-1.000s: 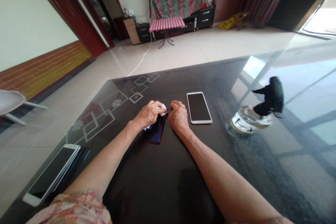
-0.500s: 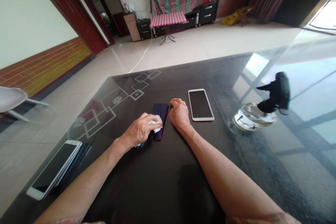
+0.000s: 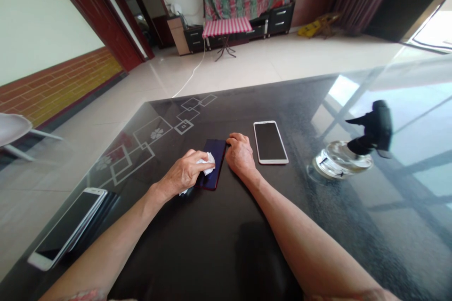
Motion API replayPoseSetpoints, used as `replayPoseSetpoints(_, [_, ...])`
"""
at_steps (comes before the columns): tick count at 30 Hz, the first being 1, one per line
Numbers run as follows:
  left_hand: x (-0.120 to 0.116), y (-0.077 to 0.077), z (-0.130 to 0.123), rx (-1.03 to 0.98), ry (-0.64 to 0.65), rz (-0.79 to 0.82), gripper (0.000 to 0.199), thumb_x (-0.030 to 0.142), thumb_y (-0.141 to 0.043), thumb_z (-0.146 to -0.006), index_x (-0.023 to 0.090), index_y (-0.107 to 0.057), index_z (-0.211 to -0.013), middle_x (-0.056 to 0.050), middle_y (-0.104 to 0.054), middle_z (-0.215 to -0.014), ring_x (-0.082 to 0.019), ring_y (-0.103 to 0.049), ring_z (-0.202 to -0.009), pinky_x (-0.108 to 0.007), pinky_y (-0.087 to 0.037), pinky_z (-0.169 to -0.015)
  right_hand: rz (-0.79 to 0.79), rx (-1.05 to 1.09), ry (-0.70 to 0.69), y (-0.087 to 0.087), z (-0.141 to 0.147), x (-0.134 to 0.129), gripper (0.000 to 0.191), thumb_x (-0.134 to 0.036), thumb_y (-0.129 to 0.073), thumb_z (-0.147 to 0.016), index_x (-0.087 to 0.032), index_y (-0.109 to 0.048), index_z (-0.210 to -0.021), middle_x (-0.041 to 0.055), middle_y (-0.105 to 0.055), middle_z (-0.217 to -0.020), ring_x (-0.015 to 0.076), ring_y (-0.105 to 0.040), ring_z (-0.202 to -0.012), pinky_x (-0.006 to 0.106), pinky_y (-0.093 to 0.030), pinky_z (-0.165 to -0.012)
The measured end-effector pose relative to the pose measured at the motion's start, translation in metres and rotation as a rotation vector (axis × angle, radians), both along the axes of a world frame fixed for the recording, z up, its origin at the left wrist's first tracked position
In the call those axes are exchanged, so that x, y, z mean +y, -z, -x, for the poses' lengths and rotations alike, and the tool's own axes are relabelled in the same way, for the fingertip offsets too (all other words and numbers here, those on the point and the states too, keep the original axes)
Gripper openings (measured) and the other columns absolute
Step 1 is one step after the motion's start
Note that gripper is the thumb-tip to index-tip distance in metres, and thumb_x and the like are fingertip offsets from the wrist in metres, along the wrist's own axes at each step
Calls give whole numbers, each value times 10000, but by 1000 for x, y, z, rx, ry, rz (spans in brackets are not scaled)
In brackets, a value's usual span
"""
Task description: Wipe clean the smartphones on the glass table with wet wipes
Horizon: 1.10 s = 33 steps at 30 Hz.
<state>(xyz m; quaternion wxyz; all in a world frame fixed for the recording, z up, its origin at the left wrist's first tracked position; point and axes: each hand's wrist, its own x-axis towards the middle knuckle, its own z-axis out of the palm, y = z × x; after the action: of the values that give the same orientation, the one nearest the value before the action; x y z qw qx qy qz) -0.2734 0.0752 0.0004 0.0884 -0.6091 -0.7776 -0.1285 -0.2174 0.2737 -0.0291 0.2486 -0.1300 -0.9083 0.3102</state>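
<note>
A dark blue phone with a red edge (image 3: 216, 176) lies flat on the black table (image 3: 197, 244). My left hand (image 3: 183, 172) is closed on a crumpled white tissue (image 3: 209, 163), which rests against the phone's surface. Close to the phone's right edge, my right hand (image 3: 240, 153) lies on the table with its fingers curled; whether anything is under them is hidden. Right of that hand is a white-framed phone (image 3: 270, 142), its dark screen facing up.
A clear spray bottle with a black trigger head (image 3: 370, 129) stands at the right. At the left edge lies a stack of phones (image 3: 67, 228), white one on top. Beyond the table are a small striped table (image 3: 226, 27) and a pale chair (image 3: 14, 129).
My left hand has moved slightly left with the tissue across the phone. My right hand has shifted very slightly left, its fingertips nearer the phone's edge.
</note>
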Motion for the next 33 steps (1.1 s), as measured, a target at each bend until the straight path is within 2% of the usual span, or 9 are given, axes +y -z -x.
replayPoseSetpoints(6, [-30, -2, -20, -30, -7, -3, 409, 68, -398, -917, 248, -710, -1110, -83, -625, -1114, -169, -563, -958, -298, -505, -826, -12, 20, 4, 1, 0, 0, 356, -32, -465, -785, -166, -759, -932, 89, -657, -1174, 255, -519, -1104, 327, -453, -961])
replayPoseSetpoints(10, [-36, -1, -16, -32, 20, -19, 409, 52, -407, -912, 251, -713, -1099, -73, -629, -1109, -162, -565, -962, -286, -497, -834, -9, 20, -1, 1, 0, 0, 335, -42, -480, -784, -164, -757, -926, 89, -656, -1170, 250, -518, -1105, 321, -449, -964])
replayPoseSetpoints(16, [-11, -1, 18, 21, 11, -20, 430, 41, -387, -900, 246, -731, -1057, -61, -645, -1065, -157, -557, -924, -280, -480, -816, -19, 25, 5, 2, 1, 0, 354, -32, -462, -787, -156, -755, -942, 96, -655, -1176, 251, -522, -1107, 319, -445, -959])
replayPoseSetpoints(21, [17, 5, 52, 54, -22, -37, 456, 19, -380, -862, 238, -746, -1022, -61, -653, -1039, -154, -555, -890, -285, -470, -801, -24, 32, -4, 2, 1, 1, 351, -33, -460, -793, -144, -754, -949, 107, -655, -1175, 262, -519, -1110, 328, -439, -969])
replayPoseSetpoints(25, [34, 9, 69, 65, -33, -44, 450, 24, -386, -851, 239, -752, -1001, -57, -658, -1014, -156, -564, -888, -301, -459, -818, -13, 17, -12, 1, 0, 1, 355, -31, -454, -797, -136, -752, -958, 116, -651, -1179, 262, -515, -1114, 336, -433, -981])
replayPoseSetpoints(29, [36, 9, 68, 71, -56, -31, 455, 23, -385, -838, 236, -753, -999, -54, -661, -1012, -154, -558, -861, -308, -460, -814, -26, 26, -9, 2, 0, 2, 353, -41, -450, -801, -142, -753, -953, 108, -654, -1165, 260, -527, -1098, 339, -431, -981])
replayPoseSetpoints(33, [17, 8, 48, 82, -68, -44, 452, 35, -374, -867, 232, -746, -1030, -66, -655, -1049, -160, -545, -875, -304, -469, -803, -36, 47, -12, 5, 2, 3, 357, -57, -436, -805, -145, -752, -945, 106, -655, -1165, 265, -525, -1097, 348, -438, -970])
